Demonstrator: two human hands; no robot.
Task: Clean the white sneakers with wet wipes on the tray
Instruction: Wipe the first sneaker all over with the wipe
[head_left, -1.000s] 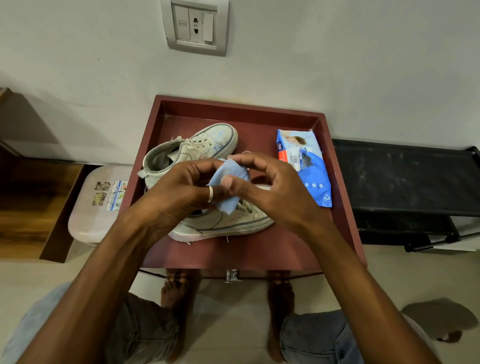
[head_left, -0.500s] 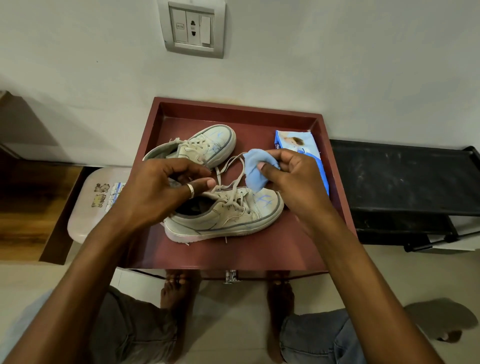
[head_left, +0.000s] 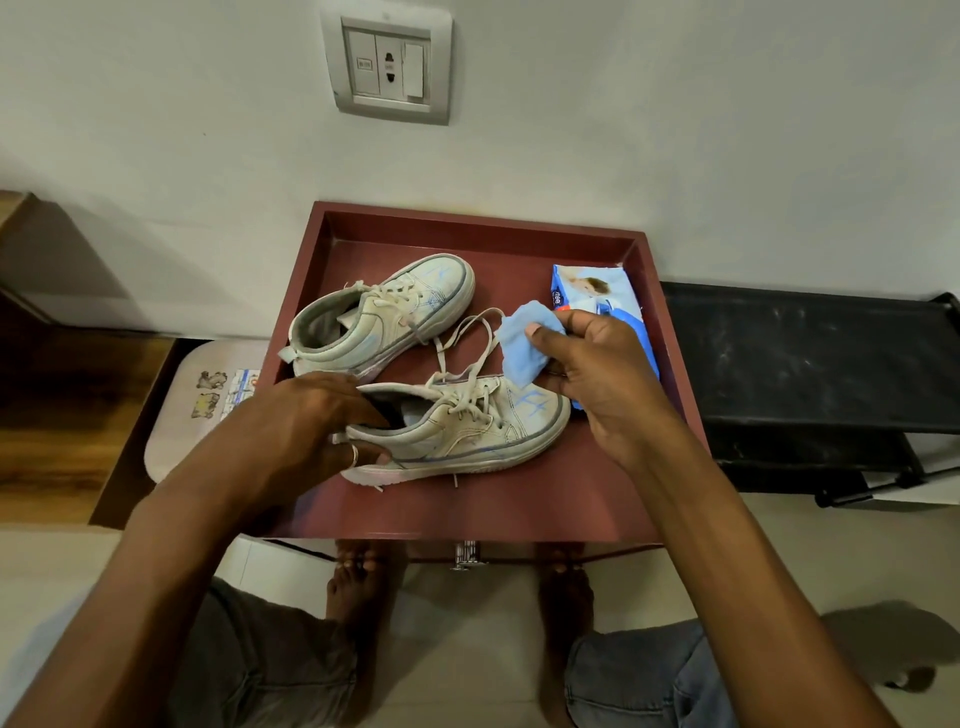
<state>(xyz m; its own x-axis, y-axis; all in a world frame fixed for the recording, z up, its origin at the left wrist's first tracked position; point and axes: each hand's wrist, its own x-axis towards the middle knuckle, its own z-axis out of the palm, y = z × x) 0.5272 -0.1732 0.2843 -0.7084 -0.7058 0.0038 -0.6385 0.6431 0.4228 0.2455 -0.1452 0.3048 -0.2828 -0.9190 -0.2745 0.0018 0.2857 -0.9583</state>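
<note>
Two dirty white sneakers with blue pen marks lie in a dark red tray (head_left: 483, 228). The near sneaker (head_left: 483, 426) points right; my left hand (head_left: 306, 421) grips its heel, with fingers inside the opening. The far sneaker (head_left: 384, 312) lies behind it, toe toward the upper right. My right hand (head_left: 592, 374) pinches a folded light-blue wet wipe (head_left: 524, 343) just above the near sneaker's toe. The blue wipes pack (head_left: 592, 291) lies at the tray's right side, partly hidden by my right hand.
The tray stands against a white wall with a socket plate (head_left: 389, 67). A black rack (head_left: 810, 364) is to the right, a pale stool (head_left: 192, 410) and a wooden floor edge to the left. My knees and bare feet are below the tray.
My hands have parted: the left one let go of the wipe, dropped to the near sneaker's heel and took hold of it. The right hand carried the wipe to the right.
</note>
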